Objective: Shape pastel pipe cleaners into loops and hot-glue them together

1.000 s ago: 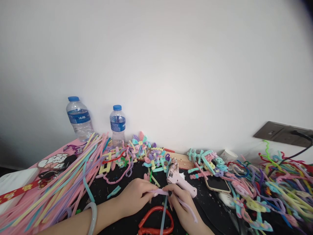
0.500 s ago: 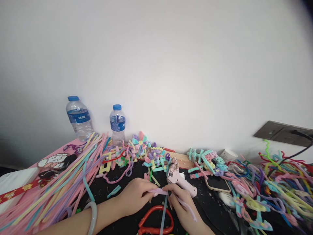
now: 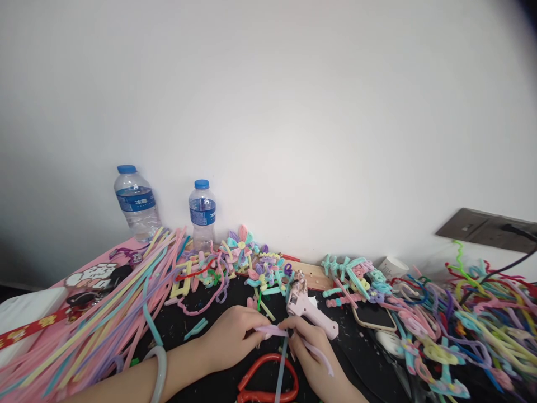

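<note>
A lilac pipe cleaner point(image 3: 272, 331) runs between my two hands above the black work surface. My left hand point(image 3: 235, 336) pinches one end between thumb and fingertips. Close beside it, my right hand point(image 3: 310, 352) grips the same pipe cleaner, whose free end curves down past the fingers. A translucent glue stick point(image 3: 281, 369) hangs or lies below my right fingertips; whether they touch it I cannot tell. Red-handled scissors point(image 3: 247, 380) lie under it, partly cut off by the frame. Just behind my right hand rests a pale pink hot glue gun point(image 3: 312, 313).
Loose pipe cleaners point(image 3: 104, 313) cover the left side, and a tangled heap point(image 3: 495, 324) fills the right. Two water bottles point(image 3: 136, 204) stand by the wall. A phone point(image 3: 375, 317), a paper cup point(image 3: 393, 266) and finished pipe-cleaner flowers point(image 3: 241, 244) lie along the back.
The lilac pipe cleaner's free end has shifted slightly left and upward by my right hand. Both hands keep nearly the same place and grip.
</note>
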The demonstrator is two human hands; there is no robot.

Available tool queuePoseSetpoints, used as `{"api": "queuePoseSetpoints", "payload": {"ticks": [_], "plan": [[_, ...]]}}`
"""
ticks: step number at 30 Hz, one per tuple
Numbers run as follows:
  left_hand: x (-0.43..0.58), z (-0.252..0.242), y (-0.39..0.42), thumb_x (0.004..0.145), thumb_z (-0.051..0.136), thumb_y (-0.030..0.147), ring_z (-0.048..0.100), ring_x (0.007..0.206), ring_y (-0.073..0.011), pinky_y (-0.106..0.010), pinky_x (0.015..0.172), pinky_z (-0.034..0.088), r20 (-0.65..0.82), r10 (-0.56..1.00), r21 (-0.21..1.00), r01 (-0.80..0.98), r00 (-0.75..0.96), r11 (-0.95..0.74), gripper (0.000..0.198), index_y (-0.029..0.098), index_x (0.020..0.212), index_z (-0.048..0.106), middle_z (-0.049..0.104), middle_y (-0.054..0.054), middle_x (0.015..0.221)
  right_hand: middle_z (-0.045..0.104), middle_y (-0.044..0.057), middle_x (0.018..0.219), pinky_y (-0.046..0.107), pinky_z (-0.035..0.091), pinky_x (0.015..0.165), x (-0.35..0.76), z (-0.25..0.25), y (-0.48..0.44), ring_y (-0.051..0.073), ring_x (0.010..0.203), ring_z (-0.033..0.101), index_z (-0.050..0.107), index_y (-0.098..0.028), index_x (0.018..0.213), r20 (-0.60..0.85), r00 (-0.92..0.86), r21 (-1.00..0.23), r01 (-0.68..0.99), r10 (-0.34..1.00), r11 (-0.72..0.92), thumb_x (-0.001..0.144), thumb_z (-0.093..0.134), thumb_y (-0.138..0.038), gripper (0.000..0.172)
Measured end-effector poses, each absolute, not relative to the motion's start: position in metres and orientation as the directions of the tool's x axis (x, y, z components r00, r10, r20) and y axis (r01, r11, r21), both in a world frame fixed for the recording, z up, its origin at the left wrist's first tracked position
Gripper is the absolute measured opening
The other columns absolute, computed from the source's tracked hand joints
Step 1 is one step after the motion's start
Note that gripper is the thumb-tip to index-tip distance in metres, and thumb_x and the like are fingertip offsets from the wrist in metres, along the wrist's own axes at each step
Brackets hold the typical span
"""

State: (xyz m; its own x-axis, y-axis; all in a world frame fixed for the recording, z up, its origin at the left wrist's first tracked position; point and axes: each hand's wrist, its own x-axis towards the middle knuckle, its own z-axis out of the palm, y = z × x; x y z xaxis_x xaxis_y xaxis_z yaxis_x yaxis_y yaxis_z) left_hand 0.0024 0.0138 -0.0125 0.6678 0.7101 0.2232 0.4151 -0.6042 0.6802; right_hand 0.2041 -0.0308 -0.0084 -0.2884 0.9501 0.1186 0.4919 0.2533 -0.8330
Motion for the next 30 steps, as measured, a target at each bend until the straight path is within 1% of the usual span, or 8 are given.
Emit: {"api": "queuePoseSetpoints", "payload": {"ticks": [11, 19, 24, 30], "plan": [[0.0026, -0.0108, 0.0132, 0.086, 0.05, 0.016, 0.061, 0.069, -0.015, -0.02, 0.065, 0.037, 0.209, 0.718, 0.69, 0.42, 0.664, -0.589, 0.02, 0.019, 0.086, 0.07, 0.07, 0.0, 0.076, 0.047, -0.003, 0.061, 0.023, 0.033, 0.052, 0.2052, -0.0082, -0.0316, 0.013, 0.055, 0.043, 0.062, -0.016, 0.091, 0.121, -0.29, -0.826, 0.501, 0.949, 0.259, 0.09, 0.036, -0.02, 0.026], [0.0022, -0.0098, 0.0133, 0.085, 0.052, 0.017, 0.06, 0.07, -0.0143, -0.019, 0.066, 0.038, 0.185, 0.728, 0.712, 0.42, 0.66, -0.562, 0.019, 0.02, 0.089, 0.07, 0.071, 0.001, 0.078, 0.043, -0.004, 0.057, 0.023, 0.032, 0.05, 0.2056, -0.0114, -0.0298, 0.013, 0.052, 0.041, 0.06, -0.015, 0.092, 0.108, -0.278, -0.849, 0.473, 0.955, 0.234, 0.092, 0.034, -0.025, 0.028], [0.002, -0.0084, 0.0139, 0.082, 0.054, 0.019, 0.059, 0.068, -0.0142, -0.02, 0.064, 0.038, 0.177, 0.734, 0.718, 0.424, 0.656, -0.552, 0.019, 0.021, 0.092, 0.07, 0.071, 0.001, 0.078, 0.045, -0.003, 0.059, 0.023, 0.033, 0.051, 0.205, -0.0071, -0.0315, 0.013, 0.054, 0.043, 0.061, -0.015, 0.09, 0.095, -0.251, -0.857, 0.471, 0.963, 0.207, 0.092, 0.037, -0.031, 0.029], [0.0021, -0.006, 0.0133, 0.081, 0.058, 0.021, 0.06, 0.07, -0.0154, -0.021, 0.066, 0.04, 0.201, 0.737, 0.731, 0.402, 0.645, -0.551, 0.021, 0.023, 0.098, 0.07, 0.072, 0.001, 0.084, 0.046, -0.003, 0.059, 0.024, 0.034, 0.053, 0.2053, -0.0079, -0.033, 0.014, 0.054, 0.044, 0.06, -0.016, 0.092, 0.124, -0.255, -0.862, 0.451, 0.959, 0.232, 0.094, 0.035, -0.033, 0.03]]}}
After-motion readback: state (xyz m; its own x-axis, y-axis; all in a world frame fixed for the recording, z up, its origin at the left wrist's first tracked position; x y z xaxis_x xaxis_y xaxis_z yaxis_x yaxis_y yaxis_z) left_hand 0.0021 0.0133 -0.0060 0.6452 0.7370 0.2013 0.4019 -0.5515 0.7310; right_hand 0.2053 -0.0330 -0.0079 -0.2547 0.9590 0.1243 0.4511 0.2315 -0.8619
